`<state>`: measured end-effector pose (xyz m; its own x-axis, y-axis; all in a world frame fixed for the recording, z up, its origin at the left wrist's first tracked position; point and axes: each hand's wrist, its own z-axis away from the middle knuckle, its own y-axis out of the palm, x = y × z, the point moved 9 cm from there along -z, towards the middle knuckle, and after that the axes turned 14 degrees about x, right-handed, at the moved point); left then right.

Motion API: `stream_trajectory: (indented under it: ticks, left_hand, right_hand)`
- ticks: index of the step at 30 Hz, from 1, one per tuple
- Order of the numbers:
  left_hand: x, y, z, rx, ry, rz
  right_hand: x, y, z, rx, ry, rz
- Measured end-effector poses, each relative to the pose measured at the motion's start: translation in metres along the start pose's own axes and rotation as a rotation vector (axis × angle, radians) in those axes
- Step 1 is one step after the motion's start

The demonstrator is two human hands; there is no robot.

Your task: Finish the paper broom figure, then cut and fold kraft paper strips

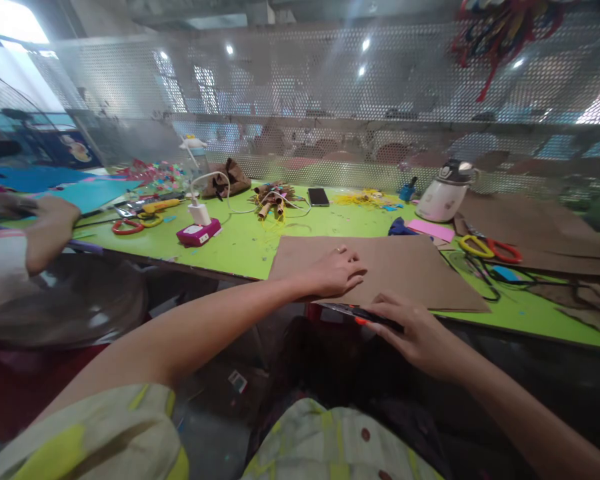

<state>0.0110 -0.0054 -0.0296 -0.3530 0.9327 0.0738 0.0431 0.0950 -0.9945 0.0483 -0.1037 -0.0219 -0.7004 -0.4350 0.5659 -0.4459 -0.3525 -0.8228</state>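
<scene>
A sheet of brown kraft paper point(405, 267) lies at the front edge of the green table, its near side reaching slightly past the edge. My left hand point(336, 270) rests on it, palm down and fingers spread, with a ring on one finger. Just below and to the right, my right hand point(405, 327) is closed around a black utility knife point(353, 311) with an orange part. Its blade points left, close by the paper's near edge; whether it touches the paper I cannot tell.
Scissors with red and yellow handles point(490, 249), a white jug point(444, 193) and more brown paper point(530, 227) lie right. Behind are a phone point(319, 197) and rolled paper pieces point(275, 200). Left stand a purple power adapter point(199, 232) and another person's hand point(55, 223).
</scene>
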Motion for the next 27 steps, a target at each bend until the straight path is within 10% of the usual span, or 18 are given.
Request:
stream_trajectory:
  ticks: [27]
  left_hand:
    - [0.009, 0.000, -0.004, 0.103, 0.041, 0.225]
  right_hand:
    - [0.028, 0.015, -0.025, -0.030, -0.054, 0.066]
